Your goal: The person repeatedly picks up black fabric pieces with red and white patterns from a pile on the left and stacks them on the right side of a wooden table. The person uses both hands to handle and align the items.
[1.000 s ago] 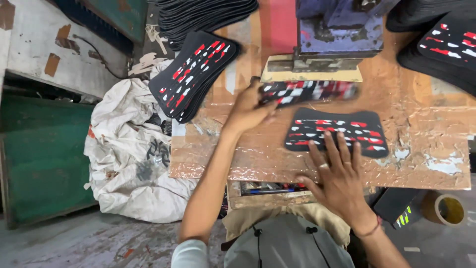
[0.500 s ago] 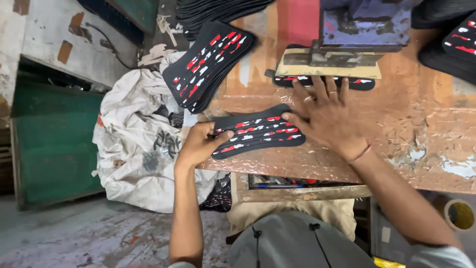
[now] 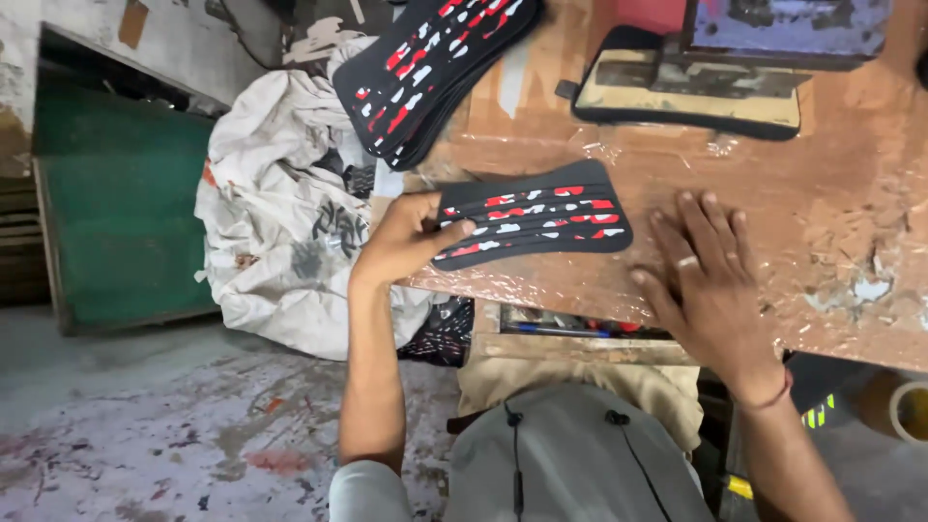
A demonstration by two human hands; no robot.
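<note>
A: Where do we stand?
B: Our left hand (image 3: 401, 242) pinches one printed black panel (image 3: 532, 215) at the tabletop (image 3: 773, 193) edge; right hand (image 3: 701, 271) rests flat, empty. A stack (image 3: 425, 68) waits beyond.

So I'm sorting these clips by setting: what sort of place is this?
Probably a small workshop: a worn wooden bench, a stack of black printed pieces, one more under the left hand, and a stained concrete floor.

Left hand (image 3: 401, 242) fingers curled in a pinch, right hand (image 3: 706, 280) flat, fingers spread, forearms extended
</note>
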